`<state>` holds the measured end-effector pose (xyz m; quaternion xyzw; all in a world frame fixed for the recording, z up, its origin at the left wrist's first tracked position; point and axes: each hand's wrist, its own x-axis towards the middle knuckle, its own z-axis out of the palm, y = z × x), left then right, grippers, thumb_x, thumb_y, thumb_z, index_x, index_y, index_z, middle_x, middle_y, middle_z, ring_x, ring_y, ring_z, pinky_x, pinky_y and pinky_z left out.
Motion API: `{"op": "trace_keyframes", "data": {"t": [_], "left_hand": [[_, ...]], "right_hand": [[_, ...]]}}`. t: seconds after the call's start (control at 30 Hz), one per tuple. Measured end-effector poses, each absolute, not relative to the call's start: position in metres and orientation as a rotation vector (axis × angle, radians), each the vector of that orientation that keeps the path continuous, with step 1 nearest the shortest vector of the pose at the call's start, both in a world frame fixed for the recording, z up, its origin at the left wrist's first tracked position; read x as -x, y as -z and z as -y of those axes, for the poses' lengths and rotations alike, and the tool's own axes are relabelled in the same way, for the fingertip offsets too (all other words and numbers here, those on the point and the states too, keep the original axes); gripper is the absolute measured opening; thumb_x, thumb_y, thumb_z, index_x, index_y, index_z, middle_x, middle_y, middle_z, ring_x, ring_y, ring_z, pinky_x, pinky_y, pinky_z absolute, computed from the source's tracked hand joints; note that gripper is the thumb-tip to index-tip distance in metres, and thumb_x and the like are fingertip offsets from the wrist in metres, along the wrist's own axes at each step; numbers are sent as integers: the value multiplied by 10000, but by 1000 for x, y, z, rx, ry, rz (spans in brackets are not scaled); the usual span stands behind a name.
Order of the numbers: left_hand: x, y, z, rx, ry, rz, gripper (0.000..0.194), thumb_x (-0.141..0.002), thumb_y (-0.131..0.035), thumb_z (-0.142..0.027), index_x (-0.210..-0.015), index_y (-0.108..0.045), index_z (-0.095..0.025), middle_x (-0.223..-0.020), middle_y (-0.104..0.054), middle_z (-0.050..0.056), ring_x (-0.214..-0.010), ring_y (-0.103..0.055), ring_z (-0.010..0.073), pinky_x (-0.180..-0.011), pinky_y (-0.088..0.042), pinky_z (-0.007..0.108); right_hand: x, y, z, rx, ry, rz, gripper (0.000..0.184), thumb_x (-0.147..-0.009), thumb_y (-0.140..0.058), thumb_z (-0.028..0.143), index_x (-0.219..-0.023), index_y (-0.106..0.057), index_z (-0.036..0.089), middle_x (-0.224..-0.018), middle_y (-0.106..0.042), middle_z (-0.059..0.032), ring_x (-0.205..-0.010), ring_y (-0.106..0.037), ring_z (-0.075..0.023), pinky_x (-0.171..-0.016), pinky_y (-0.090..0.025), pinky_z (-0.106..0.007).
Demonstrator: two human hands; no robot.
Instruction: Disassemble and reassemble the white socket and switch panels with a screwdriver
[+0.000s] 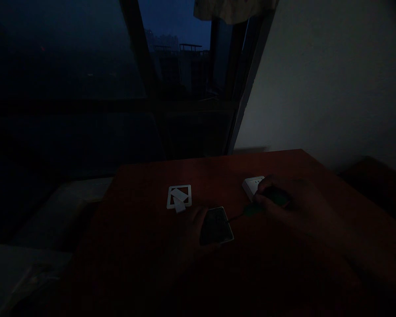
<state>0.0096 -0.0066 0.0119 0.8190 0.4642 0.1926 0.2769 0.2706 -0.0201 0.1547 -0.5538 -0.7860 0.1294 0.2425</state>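
Note:
My left hand [194, 229] grips the left side of a square wall plate with a dark face and pale rim [218, 225], just above or on the table; the dim light hides which. In my right hand [284, 204] is a screwdriver with a green handle [252, 208], fingers closed round it. Its thin shaft points left, and the tip meets the plate's right edge. Behind the right hand a white wall socket [251, 187] rests on the table, partly covered by the fingers. A white square frame [168, 198] lies further left, with two white strips [179, 195] across it.
The reddish-brown table [135, 193] reaches back to a dark window [191, 110]. A pale wall [333, 79] rises behind its right part. A light ledge [82, 193] lies beyond the left edge. Light is very low.

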Motion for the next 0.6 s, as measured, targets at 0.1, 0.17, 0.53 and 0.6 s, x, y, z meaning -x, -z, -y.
{"op": "trace_keyframes", "data": {"t": [0.1,0.17,0.53,0.6], "left_hand": [[-10,-15,7,-2180,-491,-1260,783,-684,-769,-415,-1351,-405,-225,-1407,-435,134,-1269,-432,331,-1033,-381,492],[-11,-16,7,-2184,-478,-1249,777,-688,-764,-435,-1345,-411,-219,-1395,-446,139,-1260,-440,334,-1028,-385,494],[-11,-15,7,-2189,-505,-1253,817,-653,-787,-429,-1348,-412,-220,-1399,-446,145,-1266,-437,344,-1024,-389,505],[-11,-15,8,-2176,-496,-1266,818,-656,-788,-413,-1354,-403,-231,-1409,-437,138,-1275,-430,343,-1027,-385,506]], "right_hand": [[-270,-154,19,1512,-328,2151,114,-858,-560,330,-911,-590,234,-742,-665,0,-573,-602,-124,-503,-415,-219],[-270,-153,18,1509,-321,2155,110,-856,-562,322,-915,-588,233,-761,-670,-1,-595,-613,-125,-519,-420,-219],[-272,-154,18,1531,-344,2141,115,-850,-563,322,-917,-591,232,-728,-675,2,-569,-615,-131,-500,-427,-223],[-272,-155,18,1540,-349,2136,119,-846,-563,323,-923,-588,235,-757,-686,-4,-595,-630,-140,-514,-439,-229]]}}
